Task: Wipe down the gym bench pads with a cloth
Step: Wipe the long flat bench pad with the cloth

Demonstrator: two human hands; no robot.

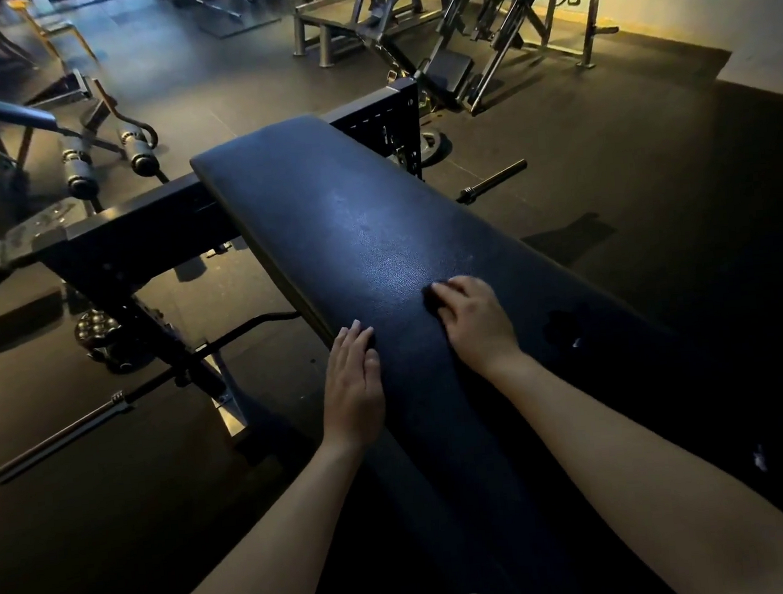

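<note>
Black vinyl bench pad [374, 232], long and flat, on a dark steel frame [137, 224]. Right hand [474, 320] presses mid-pad, fingers curled over a small dark cloth [430, 299]. Left hand [352, 380] lies flat on the pad's left edge, holding nothing. Faint smudges beyond the cloth, so the far half likely remains unwiped; the near half is too dark to judge.

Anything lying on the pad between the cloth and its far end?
Nothing visible: the bench pad is bare beyond the cloth under the right hand; the left hand rests nearer, at its left edge.
</note>
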